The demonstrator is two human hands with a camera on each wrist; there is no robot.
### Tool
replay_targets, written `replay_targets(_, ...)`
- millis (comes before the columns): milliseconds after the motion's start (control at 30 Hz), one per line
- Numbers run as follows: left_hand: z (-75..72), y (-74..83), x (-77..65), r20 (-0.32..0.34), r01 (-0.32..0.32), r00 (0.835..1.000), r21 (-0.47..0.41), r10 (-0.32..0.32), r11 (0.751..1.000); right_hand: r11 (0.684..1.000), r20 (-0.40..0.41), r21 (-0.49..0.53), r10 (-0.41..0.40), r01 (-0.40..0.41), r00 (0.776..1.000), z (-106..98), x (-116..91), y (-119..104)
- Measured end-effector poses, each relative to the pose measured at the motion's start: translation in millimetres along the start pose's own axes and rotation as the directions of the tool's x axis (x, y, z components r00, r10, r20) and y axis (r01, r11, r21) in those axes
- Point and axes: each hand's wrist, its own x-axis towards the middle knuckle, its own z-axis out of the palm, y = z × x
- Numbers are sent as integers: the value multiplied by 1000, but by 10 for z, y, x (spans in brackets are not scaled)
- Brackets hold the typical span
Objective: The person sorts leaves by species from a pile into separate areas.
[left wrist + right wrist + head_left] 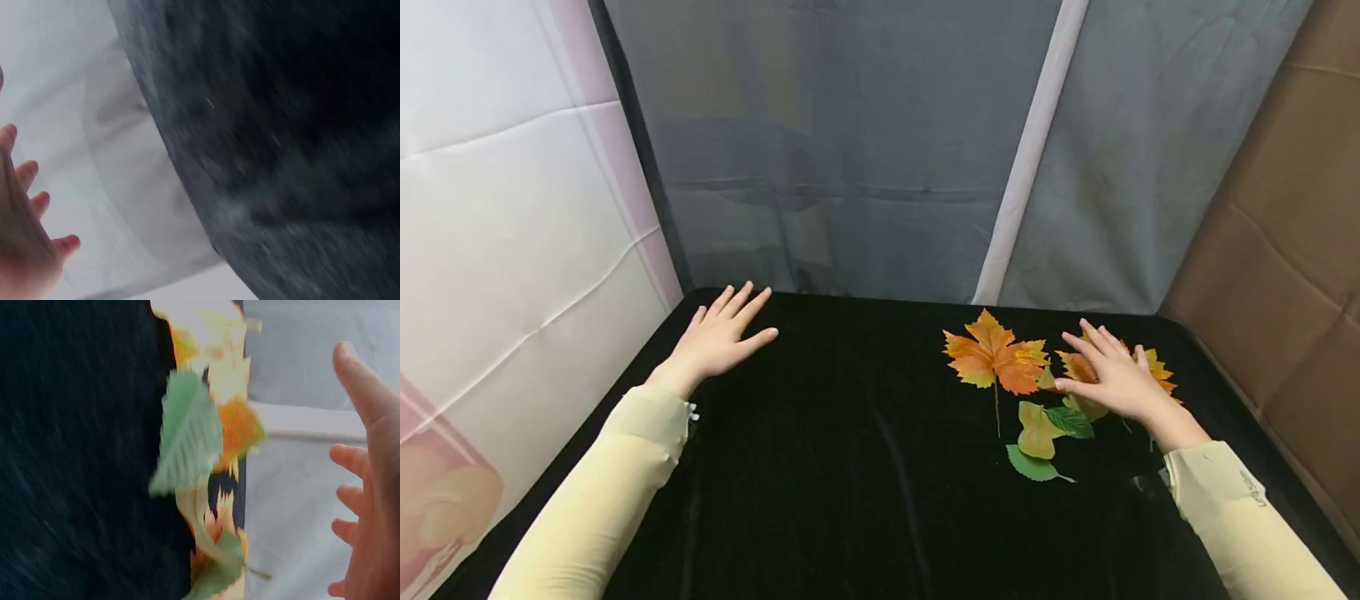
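My left hand (pixel 711 342) is over the far left of the black cloth-covered table (pixel 820 467), fingers spread and nothing held. In the left wrist view the same hand (pixel 25 244) shows at the lower left edge. My right hand (pixel 1112 375), fingers also spread, overlaps part of a group of artificial leaves in the head view. Left of it lies an orange maple leaf (pixel 992 354) with a thin stem. Nearer are a yellow-green leaf (pixel 1037 433), a dark green leaf (pixel 1071 422) and a light green leaf (pixel 1032 463). More orange leaves (pixel 1159 368) are partly hidden behind the hand.
A grey curtain (pixel 850 150) with a pale vertical strip (pixel 1033 154) stands behind the table's far edge. White and pink fabric (pixel 512 217) closes off the left side, brown fabric (pixel 1292 233) the right.
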Motion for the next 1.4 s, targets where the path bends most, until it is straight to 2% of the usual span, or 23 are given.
replay_targets(133,46,213,32,-5,-69,998,1,69,998,989,-60,64,-132,135,989,80,-123,-199)
replay_targets(300,136,508,18,-19,-167,986,1,167,986,945,-153,106,-291,309,944,223,-293,-419)
replay_targets(433,202,764,-13,2,-249,969,-5,249,969,932,-108,131,-324,337,940,320,-387,-514)
replay_targets(600,317,1060,-34,37,-342,939,-34,343,939,936,-7,167,-312,309,950,393,-411,-508)
replay_targets(767,421,1335,-32,46,-425,901,-99,431,900,938,15,185,-301,293,954,424,-405,-474)
replay_targets(900,509,1562,10,47,-495,861,-157,507,854,936,20,203,-298,288,954,445,-386,-451)
replay_targets(1067,656,1900,133,67,-563,806,-219,588,797,936,22,214,-292,281,956,430,-391,-402)
replay_targets(1167,757,2097,219,72,-617,760,-230,645,753,932,10,227,-294,284,956,388,-391,-372)
replay_targets(1300,860,2338,303,94,-689,687,-233,721,687,930,-14,260,-265,259,964,305,-366,-332)
replay_targets(1400,922,2494,333,132,-718,642,-243,755,652,935,-6,285,-218,210,976,255,-314,-303)
